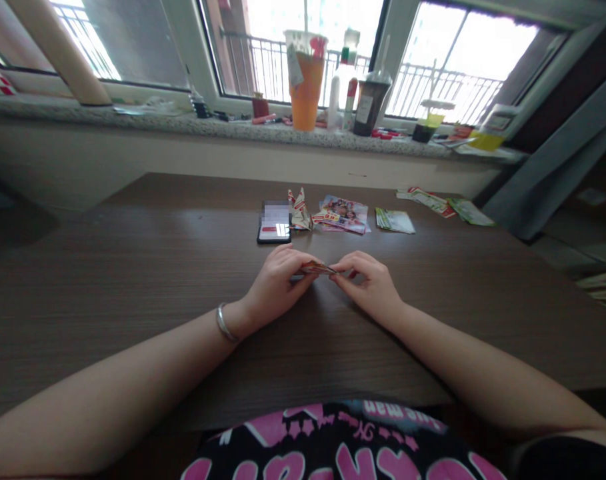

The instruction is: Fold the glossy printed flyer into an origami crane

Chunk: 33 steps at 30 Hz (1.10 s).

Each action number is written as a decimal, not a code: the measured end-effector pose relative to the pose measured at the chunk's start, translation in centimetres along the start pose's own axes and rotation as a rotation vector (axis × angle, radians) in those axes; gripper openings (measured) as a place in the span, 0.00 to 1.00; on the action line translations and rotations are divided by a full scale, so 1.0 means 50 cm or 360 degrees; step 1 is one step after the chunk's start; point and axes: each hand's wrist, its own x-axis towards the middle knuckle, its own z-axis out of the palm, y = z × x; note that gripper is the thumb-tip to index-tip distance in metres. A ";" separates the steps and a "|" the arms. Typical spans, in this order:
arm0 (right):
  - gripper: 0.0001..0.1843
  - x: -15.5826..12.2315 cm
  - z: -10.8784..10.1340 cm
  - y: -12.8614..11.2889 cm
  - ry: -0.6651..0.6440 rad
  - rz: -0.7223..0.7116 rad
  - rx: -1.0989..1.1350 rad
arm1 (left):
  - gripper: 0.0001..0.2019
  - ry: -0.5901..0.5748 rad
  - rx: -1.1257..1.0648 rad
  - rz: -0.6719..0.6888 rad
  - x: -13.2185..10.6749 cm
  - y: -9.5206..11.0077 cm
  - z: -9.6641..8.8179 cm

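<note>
Between my two hands is a small folded piece of printed paper (317,268), seen nearly edge-on just above the table. My left hand (281,277), below a silver bangle, is closed on its left part, thumb beneath and fingers on top. At its right tip my right hand (365,283) pinches the paper between thumb and fingertips. Part of the paper is hidden by the left fingers. Just beyond my left hand lies a smartphone (274,230) with a lit screen. Touching the phone's right side is a folded paper shape (299,212) with pointed tips.
Printed leaflets (350,212) lie right of the folded shape, then a small stack of cards (395,221). More coloured papers (433,201) rest at the table's far right. Along the windowsill (253,131) stand an orange drink cup (305,90), a dark cup (370,107) and several bottles.
</note>
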 end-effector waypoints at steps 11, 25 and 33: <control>0.02 -0.001 0.000 0.004 0.0018 0.0004 -0.0149 | 0.09 -0.0018 -0.0031 0.0067 -0.002 -0.003 0.007; 0.05 -0.002 -0.005 -0.006 0.0050 -0.0072 -0.0426 | 0.09 0.0264 0.0065 0.0146 -0.001 0.010 -0.010; 0.08 0.000 -0.006 -0.007 0.0082 -0.0151 -0.0351 | 0.06 0.0323 -0.0182 -0.0071 0.003 0.004 -0.003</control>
